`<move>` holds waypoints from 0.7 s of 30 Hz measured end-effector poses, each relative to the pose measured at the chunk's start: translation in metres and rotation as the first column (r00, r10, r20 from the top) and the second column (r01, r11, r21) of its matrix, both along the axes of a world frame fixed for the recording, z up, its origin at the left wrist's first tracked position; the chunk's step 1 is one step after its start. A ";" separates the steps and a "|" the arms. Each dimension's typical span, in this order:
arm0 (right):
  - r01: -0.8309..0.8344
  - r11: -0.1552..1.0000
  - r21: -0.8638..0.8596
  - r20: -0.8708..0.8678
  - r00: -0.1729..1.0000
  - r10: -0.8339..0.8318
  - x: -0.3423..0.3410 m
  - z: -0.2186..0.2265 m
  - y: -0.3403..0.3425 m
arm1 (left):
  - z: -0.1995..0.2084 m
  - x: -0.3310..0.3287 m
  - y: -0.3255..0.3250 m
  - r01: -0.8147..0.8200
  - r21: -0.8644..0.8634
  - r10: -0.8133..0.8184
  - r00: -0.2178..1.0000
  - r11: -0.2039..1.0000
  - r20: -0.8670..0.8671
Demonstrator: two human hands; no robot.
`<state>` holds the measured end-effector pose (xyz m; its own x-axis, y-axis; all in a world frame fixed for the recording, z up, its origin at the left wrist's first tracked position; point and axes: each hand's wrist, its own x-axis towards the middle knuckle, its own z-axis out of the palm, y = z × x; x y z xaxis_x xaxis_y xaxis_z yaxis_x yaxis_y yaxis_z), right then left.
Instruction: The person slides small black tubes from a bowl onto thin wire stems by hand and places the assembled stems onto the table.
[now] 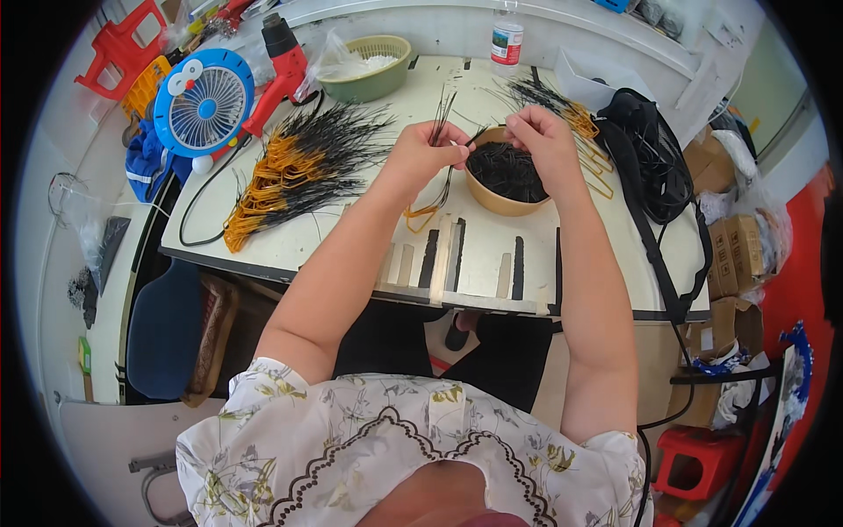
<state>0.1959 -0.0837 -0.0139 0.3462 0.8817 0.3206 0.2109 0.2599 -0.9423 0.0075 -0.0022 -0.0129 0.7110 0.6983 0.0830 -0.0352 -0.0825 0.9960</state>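
Observation:
My left hand (pixel 428 156) is closed on a small bundle of thin black wires (pixel 442 114). Their loose ends stick up above the fingers, and an orange-yellow bent part (pixel 422 213) hangs below. At that hand's fingertips a short black piece (pixel 477 137) points toward the bowl. My right hand (pixel 543 145) is pinched over the rim of a tan bowl (pixel 505 207); what its fingers hold, if anything, is too small to make out. Many thin black pieces (pixel 507 172) fill the bowl. A large pile of black and orange-yellow wires (pixel 285 176) lies left of my left forearm.
A blue fan (pixel 206 107), a red heat gun (pixel 279 75) and a green basket (pixel 369 83) stand at the back left. Behind the bowl are a bottle (pixel 507 39), more wires (pixel 580 119) and a white tray (pixel 590 83). A black mesh bag (pixel 648 162) lies at the right.

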 end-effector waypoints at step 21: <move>-0.029 0.999 0.031 0.111 0.993 0.025 0.000 0.003 -0.002 | -0.005 0.003 -0.002 -0.096 0.262 0.117 0.991 0.960 -0.069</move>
<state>0.1960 -0.0859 -0.0111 0.2833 0.8788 0.3840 0.3060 0.2966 -0.9046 0.0103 -0.0042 -0.0177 0.6456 0.7331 0.2140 0.0695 -0.3354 0.9395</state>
